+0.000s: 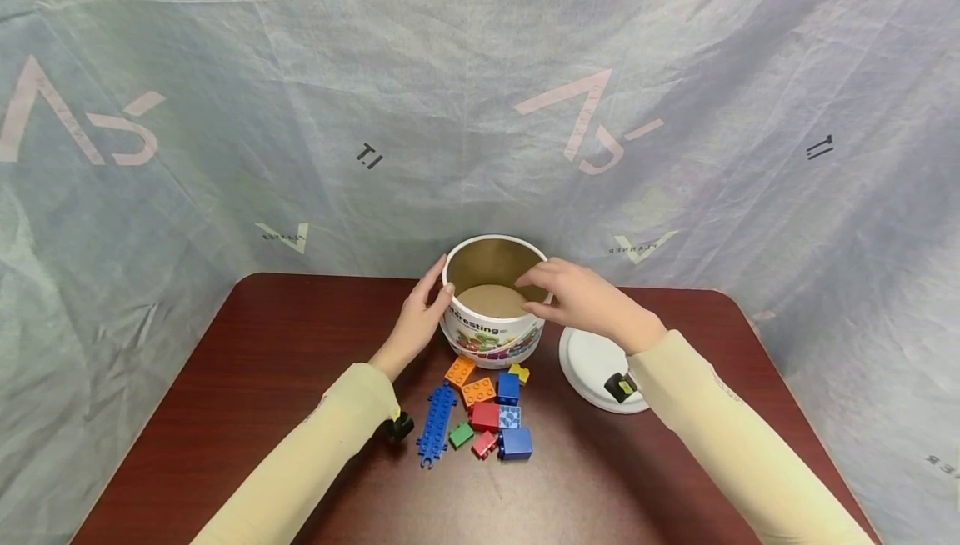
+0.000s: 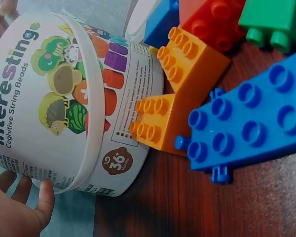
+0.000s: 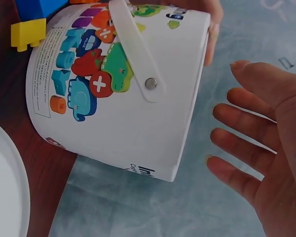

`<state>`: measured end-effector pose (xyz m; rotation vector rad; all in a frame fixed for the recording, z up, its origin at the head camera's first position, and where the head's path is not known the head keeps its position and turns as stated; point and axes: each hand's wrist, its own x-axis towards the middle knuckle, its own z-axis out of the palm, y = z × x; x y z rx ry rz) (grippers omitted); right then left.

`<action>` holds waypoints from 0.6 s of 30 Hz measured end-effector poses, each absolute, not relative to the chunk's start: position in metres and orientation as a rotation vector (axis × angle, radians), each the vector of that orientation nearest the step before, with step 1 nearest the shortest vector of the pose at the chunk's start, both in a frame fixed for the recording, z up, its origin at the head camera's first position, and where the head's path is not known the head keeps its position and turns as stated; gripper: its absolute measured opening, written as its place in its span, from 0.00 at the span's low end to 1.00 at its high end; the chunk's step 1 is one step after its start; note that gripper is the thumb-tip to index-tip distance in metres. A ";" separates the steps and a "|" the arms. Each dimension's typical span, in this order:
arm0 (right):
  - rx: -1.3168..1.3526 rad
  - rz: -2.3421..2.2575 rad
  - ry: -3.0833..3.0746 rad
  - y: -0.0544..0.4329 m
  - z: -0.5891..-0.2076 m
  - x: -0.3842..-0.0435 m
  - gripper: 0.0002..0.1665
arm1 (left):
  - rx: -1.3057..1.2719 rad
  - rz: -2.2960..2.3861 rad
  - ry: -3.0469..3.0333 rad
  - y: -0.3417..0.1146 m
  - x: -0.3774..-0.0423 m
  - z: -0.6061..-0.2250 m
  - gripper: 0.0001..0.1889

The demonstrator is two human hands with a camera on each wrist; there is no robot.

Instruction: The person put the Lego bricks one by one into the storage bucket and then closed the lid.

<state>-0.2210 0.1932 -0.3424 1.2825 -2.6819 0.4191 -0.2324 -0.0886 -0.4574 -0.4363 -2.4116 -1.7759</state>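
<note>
A white bucket (image 1: 491, 330) with printed pictures and a white handle (image 3: 133, 54) stands near the table's back edge, its brown inside showing from above. My left hand (image 1: 422, 316) rests against the bucket's left side, thumb at the rim; in the left wrist view its fingertips (image 2: 47, 190) touch the printed wall. Over the right rim hovers my right hand (image 1: 581, 299), fingers spread and holding nothing. In front lie toy bricks: two orange bricks (image 1: 477, 392), a long blue studded base (image 1: 437, 424), a red brick (image 1: 485, 416), a green brick (image 1: 461, 434) and a yellow piece (image 1: 519, 373).
A round white lid (image 1: 588, 370) lies to the right of the bucket, partly under my right forearm. Blue bricks (image 1: 515, 443) sit at the pile's right side. A grey cloth (image 1: 450, 112) hangs behind the dark red table (image 1: 300, 345).
</note>
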 end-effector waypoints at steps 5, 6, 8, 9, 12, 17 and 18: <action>1.287 0.448 -2.662 0.202 -0.342 -0.206 0.18 | -0.435 -1.780 -2.410 -0.089 -0.232 -0.457 0.32; 1.289 0.449 -2.653 0.204 -0.342 -0.203 0.18 | -0.437 -1.775 -2.414 -0.089 -0.233 -0.457 0.32; 1.294 0.459 -2.637 0.207 -0.343 -0.198 0.18 | -0.442 -1.772 -2.412 -0.090 -0.236 -0.462 0.32; 1.294 0.464 -2.633 0.209 -0.343 -0.195 0.18 | -0.442 -1.775 -2.409 -0.090 -0.237 -0.462 0.32; 1.283 0.467 -2.637 0.214 -0.346 -0.187 0.19 | -0.450 -1.781 -2.399 -0.090 -0.237 -0.464 0.32; 1.263 0.465 -2.650 0.220 -0.353 -0.176 0.21 | -0.453 -1.776 -2.397 -0.090 -0.237 -0.465 0.32; 1.258 0.462 -2.652 0.221 -0.356 -0.175 0.22 | -0.454 -1.779 -2.396 -0.090 -0.237 -0.465 0.32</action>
